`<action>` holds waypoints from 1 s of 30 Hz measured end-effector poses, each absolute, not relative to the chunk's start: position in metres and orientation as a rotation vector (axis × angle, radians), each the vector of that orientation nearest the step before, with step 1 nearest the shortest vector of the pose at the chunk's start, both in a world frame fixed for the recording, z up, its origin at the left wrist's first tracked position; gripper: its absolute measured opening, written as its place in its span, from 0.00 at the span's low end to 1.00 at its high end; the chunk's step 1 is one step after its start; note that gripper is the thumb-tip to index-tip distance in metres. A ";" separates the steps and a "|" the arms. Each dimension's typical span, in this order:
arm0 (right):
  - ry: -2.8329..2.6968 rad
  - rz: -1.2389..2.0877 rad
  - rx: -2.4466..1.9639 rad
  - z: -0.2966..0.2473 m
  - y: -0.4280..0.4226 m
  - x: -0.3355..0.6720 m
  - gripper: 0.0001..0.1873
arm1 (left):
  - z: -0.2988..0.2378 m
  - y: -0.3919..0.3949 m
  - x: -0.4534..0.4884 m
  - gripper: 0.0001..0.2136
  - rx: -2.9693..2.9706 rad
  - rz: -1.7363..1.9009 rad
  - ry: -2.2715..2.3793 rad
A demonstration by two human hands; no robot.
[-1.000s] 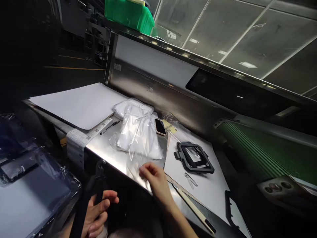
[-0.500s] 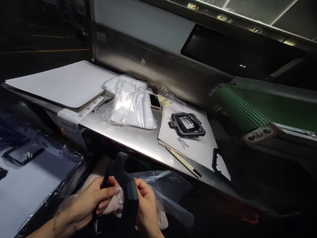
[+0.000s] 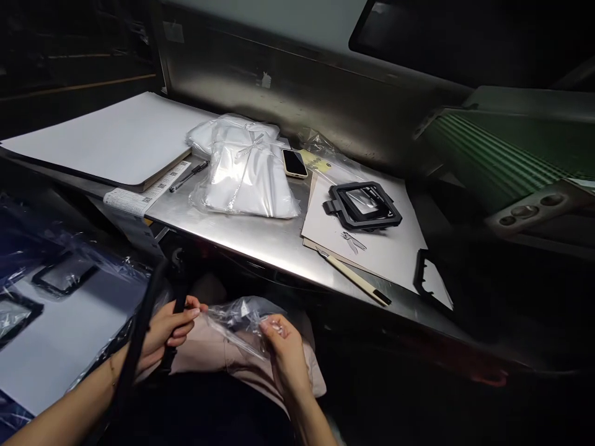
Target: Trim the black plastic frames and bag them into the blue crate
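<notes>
Fingers (image 3: pixel 188 317) of the left hand (image 3: pixel 158 337) pinch one edge of a clear plastic bag (image 3: pixel 245 310) between thumb and forefinger, while those of the right hand (image 3: pixel 287 353) press together on its other side; the film hangs loosely between the hands, above the person's pink-clad lap (image 3: pixel 199 356) and just before the near edge of the metal surface (image 3: pixel 223 232). A black frame (image 3: pixel 141 323) is at the left hand, its bars passing on either side of it; whether the remaining fingers grip it cannot be told. On the surface, a tied pile of clear bags (image 3: pixel 251 183) lies between a pen (image 3: pixel 188 176) and a phone (image 3: pixel 294 163), with white board (image 3: pixel 111 139) farther left. To the right, stacked black frame parts (image 3: pixel 372 223) rest on white sheets (image 3: pixel 320 226) near small metal clippers (image 3: pixel 351 240); a pale-handled knife (image 3: pixel 353 277) lies along the sheets' near edge. At lower left, film-covered frames (image 3: pixel 58 292) lie over a pale sheet (image 3: pixel 88 337).
</notes>
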State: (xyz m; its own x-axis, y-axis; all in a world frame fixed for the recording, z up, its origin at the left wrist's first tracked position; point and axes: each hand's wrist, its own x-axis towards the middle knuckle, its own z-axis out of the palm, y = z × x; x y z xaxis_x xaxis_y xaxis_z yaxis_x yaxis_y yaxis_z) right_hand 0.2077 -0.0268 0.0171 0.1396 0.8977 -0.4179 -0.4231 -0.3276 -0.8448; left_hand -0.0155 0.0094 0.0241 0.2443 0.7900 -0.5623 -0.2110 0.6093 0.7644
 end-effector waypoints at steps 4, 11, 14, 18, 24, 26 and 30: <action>-0.594 1.375 -1.464 -0.008 -0.003 0.214 0.14 | 0.024 0.012 -0.034 0.13 0.840 0.645 1.144; -1.105 1.430 -1.522 0.003 0.021 0.209 0.17 | 0.023 0.025 0.003 0.36 1.083 0.327 1.145; -1.462 1.382 -1.477 0.023 0.016 0.217 0.18 | 0.011 0.031 0.021 0.18 1.101 0.259 1.163; -1.758 1.173 -1.459 0.032 -0.019 0.242 0.12 | -0.001 0.025 0.019 0.11 1.018 0.262 1.260; -1.853 1.202 -1.300 -0.002 -0.103 0.208 0.13 | -0.015 0.001 -0.006 0.13 0.867 0.230 1.327; -1.799 1.247 -1.271 -0.011 -0.113 0.185 0.17 | -0.020 -0.002 -0.013 0.15 0.844 0.217 1.343; -1.609 1.282 -1.429 -0.013 -0.090 0.171 0.16 | -0.025 0.002 -0.025 0.18 0.819 0.142 1.407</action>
